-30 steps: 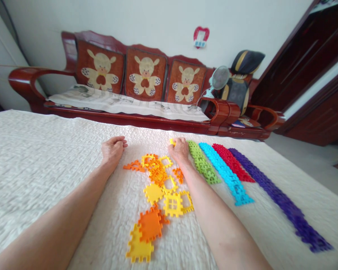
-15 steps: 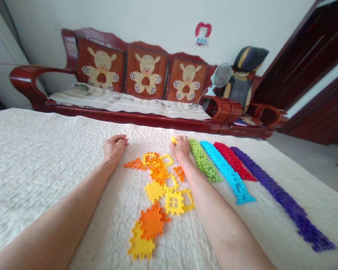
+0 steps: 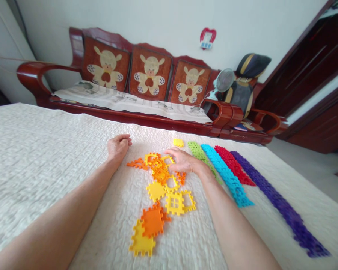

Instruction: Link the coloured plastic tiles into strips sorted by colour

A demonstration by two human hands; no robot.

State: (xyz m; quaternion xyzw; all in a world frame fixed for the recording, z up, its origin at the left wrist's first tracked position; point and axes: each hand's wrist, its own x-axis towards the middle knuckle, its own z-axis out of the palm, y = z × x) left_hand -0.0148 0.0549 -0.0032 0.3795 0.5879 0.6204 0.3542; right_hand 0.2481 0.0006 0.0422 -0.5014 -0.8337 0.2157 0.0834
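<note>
My right hand, thumb and fingers apart, is over the right edge of a loose pile of yellow and orange pieces, beside a yellow frame piece. Nothing is seen held in it. My left hand rests on the cloth left of the pile with its fingers curled; whether anything is inside is hidden. A yellow piece lies alone beyond my right hand. Nearer to me are a yellow window piece, an orange square and a yellow square partly under it.
Rows of green, blue, red and purple pieces lie on the right of the white quilted cloth. Behind stand a wooden sofa with bear cushions and a small fan.
My right hand has let go of the yellow piece, which now lies on the cloth, and has come back toward the pile with its fingers spread. The view has shifted slightly.
</note>
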